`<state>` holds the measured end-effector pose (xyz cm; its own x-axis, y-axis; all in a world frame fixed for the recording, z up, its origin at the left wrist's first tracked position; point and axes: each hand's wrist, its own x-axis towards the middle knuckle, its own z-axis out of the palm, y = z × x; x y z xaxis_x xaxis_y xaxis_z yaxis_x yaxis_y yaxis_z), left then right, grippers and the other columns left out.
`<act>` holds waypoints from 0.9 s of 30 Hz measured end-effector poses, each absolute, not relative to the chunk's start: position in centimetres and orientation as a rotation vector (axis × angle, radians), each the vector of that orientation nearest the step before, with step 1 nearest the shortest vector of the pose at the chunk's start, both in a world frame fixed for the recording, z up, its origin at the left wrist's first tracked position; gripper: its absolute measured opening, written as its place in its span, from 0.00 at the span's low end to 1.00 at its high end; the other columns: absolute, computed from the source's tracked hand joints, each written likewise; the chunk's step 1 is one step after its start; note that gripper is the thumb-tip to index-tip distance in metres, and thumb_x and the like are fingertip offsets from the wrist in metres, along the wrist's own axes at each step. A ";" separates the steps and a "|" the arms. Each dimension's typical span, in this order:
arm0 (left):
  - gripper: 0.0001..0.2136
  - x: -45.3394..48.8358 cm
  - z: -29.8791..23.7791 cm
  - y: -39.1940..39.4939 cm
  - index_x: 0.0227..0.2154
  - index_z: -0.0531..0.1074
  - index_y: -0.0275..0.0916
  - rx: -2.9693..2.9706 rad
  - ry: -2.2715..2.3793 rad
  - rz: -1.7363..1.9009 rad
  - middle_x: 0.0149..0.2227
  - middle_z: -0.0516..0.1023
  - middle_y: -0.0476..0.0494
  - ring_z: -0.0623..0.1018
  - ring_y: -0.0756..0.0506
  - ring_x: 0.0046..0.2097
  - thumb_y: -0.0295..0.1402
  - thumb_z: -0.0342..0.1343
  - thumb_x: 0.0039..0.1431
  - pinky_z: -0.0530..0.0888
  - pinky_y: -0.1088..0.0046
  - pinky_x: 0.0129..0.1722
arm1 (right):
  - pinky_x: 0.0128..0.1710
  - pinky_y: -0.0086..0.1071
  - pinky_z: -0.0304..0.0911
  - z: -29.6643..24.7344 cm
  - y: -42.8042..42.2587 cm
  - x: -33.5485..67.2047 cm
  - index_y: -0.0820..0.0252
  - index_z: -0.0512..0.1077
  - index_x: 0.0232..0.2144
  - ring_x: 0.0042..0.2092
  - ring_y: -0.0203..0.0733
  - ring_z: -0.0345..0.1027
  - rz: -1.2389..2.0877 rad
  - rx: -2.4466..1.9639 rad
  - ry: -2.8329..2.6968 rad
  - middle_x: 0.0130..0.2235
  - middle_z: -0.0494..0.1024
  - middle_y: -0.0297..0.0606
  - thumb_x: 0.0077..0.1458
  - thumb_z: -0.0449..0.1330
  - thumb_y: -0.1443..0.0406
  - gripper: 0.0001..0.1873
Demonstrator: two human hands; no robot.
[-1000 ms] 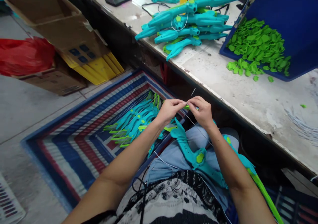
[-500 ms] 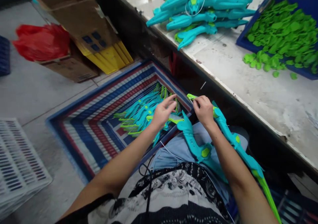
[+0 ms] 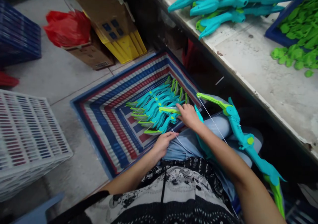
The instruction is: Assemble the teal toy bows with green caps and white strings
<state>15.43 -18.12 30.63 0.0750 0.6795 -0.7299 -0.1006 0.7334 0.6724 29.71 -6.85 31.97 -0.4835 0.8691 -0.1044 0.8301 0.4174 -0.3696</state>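
Note:
My right hand (image 3: 190, 116) is closed around the green limb of a turquoise-and-green toy bow (image 3: 169, 110), whose body runs back under my forearm. Lower and to the left, my left hand (image 3: 162, 146) pinches a white string (image 3: 183, 145) that trails across my lap. Over my right thigh leans a second toy bow (image 3: 235, 119), its own string (image 3: 212, 119) stretched from the green tip down behind my forearm. Several more toy bows (image 3: 151, 109) lie side by side in a striped bin (image 3: 99, 128) just beyond my hands.
On the worktable (image 3: 248, 58) to the right are piled turquoise bow parts (image 3: 218, 17) and a blue crate (image 3: 275, 35) of green pieces. A white basket (image 3: 37, 131) stands at left; cardboard boxes (image 3: 99, 8), a yellow crate (image 3: 126, 48) and a red bag (image 3: 68, 28) are behind.
My right hand has left the tip of the right-hand bow and now grips the other bow's green limb. My left hand has come down to the string. The view has shifted left.

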 end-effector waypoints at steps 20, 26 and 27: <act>0.12 14.9 39.9 -6.4 0.24 0.75 0.35 1.003 1.251 0.984 0.19 0.73 0.49 0.63 0.54 0.19 0.40 0.63 0.46 0.59 0.76 0.20 | 0.30 0.31 0.63 31.7 -7.9 35.0 0.55 0.69 0.41 0.28 0.35 0.67 1.892 -1.142 -0.959 0.32 0.77 0.31 0.36 0.72 0.60 0.28; 0.09 15.2 40.2 -5.3 0.24 0.77 0.37 1.230 1.351 0.975 0.19 0.73 0.49 0.68 0.50 0.23 0.38 0.59 0.50 0.64 0.74 0.24 | 0.29 0.31 0.63 31.7 -7.9 34.9 0.55 0.69 0.41 0.28 0.35 0.67 1.882 -1.162 -0.963 0.32 0.78 0.32 0.36 0.72 0.60 0.28; 0.09 15.2 40.3 -5.3 0.24 0.77 0.37 1.242 1.354 0.972 0.19 0.73 0.49 0.68 0.50 0.23 0.38 0.58 0.50 0.64 0.74 0.24 | 0.29 0.31 0.63 31.7 -7.9 34.9 0.55 0.69 0.41 0.28 0.35 0.67 1.882 -1.164 -0.964 0.32 0.78 0.32 0.36 0.72 0.60 0.28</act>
<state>15.24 -5.26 40.26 0.0440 0.9871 -0.1536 0.1702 0.1441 0.9748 34.93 -7.91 31.73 -0.3402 0.8552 -0.3911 -0.1825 -0.4680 -0.8647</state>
